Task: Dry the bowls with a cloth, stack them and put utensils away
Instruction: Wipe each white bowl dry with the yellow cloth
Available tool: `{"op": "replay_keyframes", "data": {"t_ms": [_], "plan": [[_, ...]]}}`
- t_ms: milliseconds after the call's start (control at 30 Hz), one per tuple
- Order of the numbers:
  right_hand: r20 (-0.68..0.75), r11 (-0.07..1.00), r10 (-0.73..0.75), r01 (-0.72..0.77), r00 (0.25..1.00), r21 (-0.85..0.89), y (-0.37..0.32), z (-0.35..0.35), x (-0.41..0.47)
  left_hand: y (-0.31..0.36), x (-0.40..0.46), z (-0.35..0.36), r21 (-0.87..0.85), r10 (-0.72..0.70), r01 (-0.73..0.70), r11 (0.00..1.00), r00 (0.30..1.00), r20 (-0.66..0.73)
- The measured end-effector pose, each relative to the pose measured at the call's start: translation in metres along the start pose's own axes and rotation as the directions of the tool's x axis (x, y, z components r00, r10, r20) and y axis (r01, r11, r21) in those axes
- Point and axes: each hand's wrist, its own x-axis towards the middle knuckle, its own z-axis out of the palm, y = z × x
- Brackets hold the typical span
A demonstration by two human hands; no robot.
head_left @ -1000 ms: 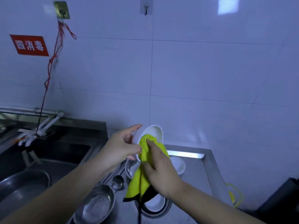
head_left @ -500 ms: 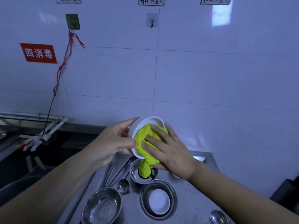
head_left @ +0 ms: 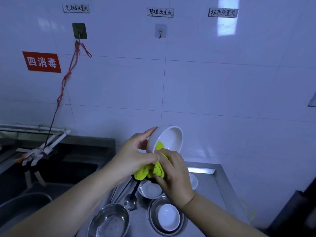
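Observation:
My left hand [head_left: 136, 154] grips a white bowl [head_left: 169, 137] by its rim, tilted on its side above the steel counter [head_left: 217, 182], its opening facing me and to the right. My right hand [head_left: 174, 175] holds a bunched yellow cloth [head_left: 158, 168] against the bowl's lower rim; one corner of the cloth reaches inside. Below on the counter sit a steel bowl [head_left: 109, 221], a white bowl nested in a steel bowl [head_left: 168, 217], another steel bowl [head_left: 150, 189] and a ladle [head_left: 130, 201].
A dark sink [head_left: 56, 170] with a large steel basin [head_left: 22, 207] lies to the left. A red cord [head_left: 68, 77] hangs from a wall hook to white tongs [head_left: 42, 149]. The tiled wall is right behind. A dark object [head_left: 297, 211] stands at the right.
My right hand drew the cloth down from inside the bowl to its lower rim, exposing the bowl's white inside. The camera view tilted up slightly.

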Motion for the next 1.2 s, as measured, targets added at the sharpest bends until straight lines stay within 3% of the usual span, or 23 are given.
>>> {"op": "replay_keyframes", "data": {"t_ms": [67,133,200,267,333,400,500,567,633,700,800,867,933,1033,1100,1200], "plan": [[0.032,0.959,-0.246,0.248,0.969,-0.139,0.016,-0.008,0.003,0.005,0.001,-0.009,0.0,-0.019,0.019,1.0,0.995,0.097],[0.093,0.838,-0.461,0.468,0.882,-0.281,0.032,-0.016,0.011,0.014,0.005,-0.021,0.005,-0.062,0.063,0.998,0.975,0.215],[0.145,0.76,-0.537,0.551,0.831,-0.344,0.041,-0.021,0.018,0.021,0.012,-0.028,0.048,-0.092,0.083,0.995,0.965,0.247],[0.127,0.805,-0.471,0.484,0.873,-0.343,0.038,-0.019,0.021,0.021,0.017,-0.028,0.027,-0.068,0.064,0.998,0.984,0.167],[0.076,0.905,-0.303,0.312,0.95,-0.289,0.025,-0.015,0.021,0.011,0.017,-0.022,-0.024,-0.032,0.033,0.999,0.999,0.024],[0.027,0.976,-0.116,0.119,0.993,-0.185,0.009,-0.011,0.023,0.0,0.013,-0.012,-0.074,0.033,-0.034,0.997,0.999,-0.018],[-0.005,0.991,0.128,-0.128,0.992,-0.036,-0.011,-0.006,0.031,-0.002,0.008,-0.003,-0.12,0.072,-0.077,0.99,0.996,-0.047],[0.01,0.988,0.157,-0.157,0.988,0.008,-0.016,-0.006,0.034,0.003,0.01,-0.004,-0.107,0.083,-0.092,0.99,0.993,-0.086],[0.062,0.998,0.055,-0.056,0.997,0.012,-0.012,-0.009,0.033,0.009,0.012,-0.009,-0.055,0.102,-0.106,0.993,0.992,-0.073],[0.116,0.984,-0.157,0.166,0.981,-0.072,0.004,-0.015,0.032,0.014,0.016,-0.016,-0.015,0.093,-0.093,0.996,0.996,-0.005],[0.225,0.769,-0.526,0.572,0.82,-0.286,0.036,-0.026,0.036,0.025,0.023,-0.029,0.069,0.019,-0.029,0.997,0.991,0.134],[0.275,0.679,-0.605,0.665,0.747,-0.312,0.048,-0.032,0.041,0.03,0.028,-0.033,0.09,-0.011,-0.006,0.996,0.983,0.181],[0.249,0.734,-0.536,0.591,0.806,-0.334,0.051,-0.031,0.043,0.025,0.031,-0.028,0.007,0.018,-0.019,1.0,0.991,0.134],[0.122,0.939,-0.228,0.251,0.966,-0.234,0.036,-0.022,0.044,0.007,0.031,-0.013,-0.109,0.085,-0.081,0.991,0.996,0.027],[0.063,0.997,-0.047,0.051,0.997,-0.059,0.021,-0.015,0.044,0.0,0.03,-0.007,-0.102,0.119,-0.119,0.988,0.993,0.003],[0.06,1.0,-0.017,0.016,0.998,0.008,0.012,-0.013,0.04,0.004,0.03,-0.008,-0.079,0.137,-0.136,0.988,0.991,0.005]]}}
